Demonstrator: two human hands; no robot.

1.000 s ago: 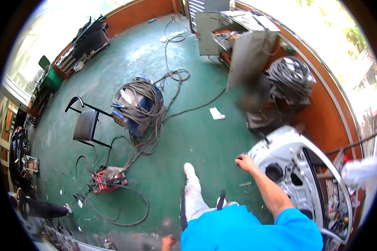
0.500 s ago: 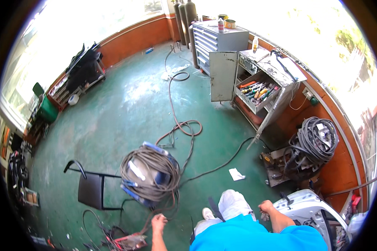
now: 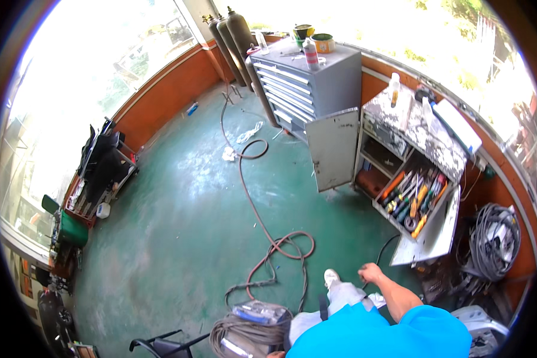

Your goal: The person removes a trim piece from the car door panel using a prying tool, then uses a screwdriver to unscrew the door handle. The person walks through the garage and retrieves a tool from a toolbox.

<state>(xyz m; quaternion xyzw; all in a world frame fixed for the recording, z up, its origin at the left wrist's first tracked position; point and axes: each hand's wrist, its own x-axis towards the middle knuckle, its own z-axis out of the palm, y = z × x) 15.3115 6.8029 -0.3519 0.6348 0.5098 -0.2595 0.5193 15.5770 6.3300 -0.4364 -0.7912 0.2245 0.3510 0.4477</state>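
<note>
My right hand point(image 3: 370, 272) is held out ahead of me over the green floor, its fingers curled and nothing showing in them. It is nearest to the open drawer point(image 3: 413, 200) of the worn grey cabinet point(image 3: 426, 128), but apart from it. Screwdrivers and other hand tools point(image 3: 417, 197) with orange, yellow and green handles fill that drawer. Of my left hand point(image 3: 275, 355) only a sliver shows at the lower edge, beside a machine with coiled cable point(image 3: 244, 334); its fingers are hidden.
A cabinet door point(image 3: 334, 149) stands swung out. Behind it are a blue-grey drawer chest point(image 3: 316, 83) and gas cylinders point(image 3: 238, 36). A hose point(image 3: 250, 209) loops across the floor. At the right sits a cable coil point(image 3: 494, 241); a black chair point(image 3: 164, 346) is at the lower left.
I have moved forward, so the cabinet and tool drawer look closer. The cable-wound machine and chair have slid toward the lower edge. My left hand has nearly left the picture.
</note>
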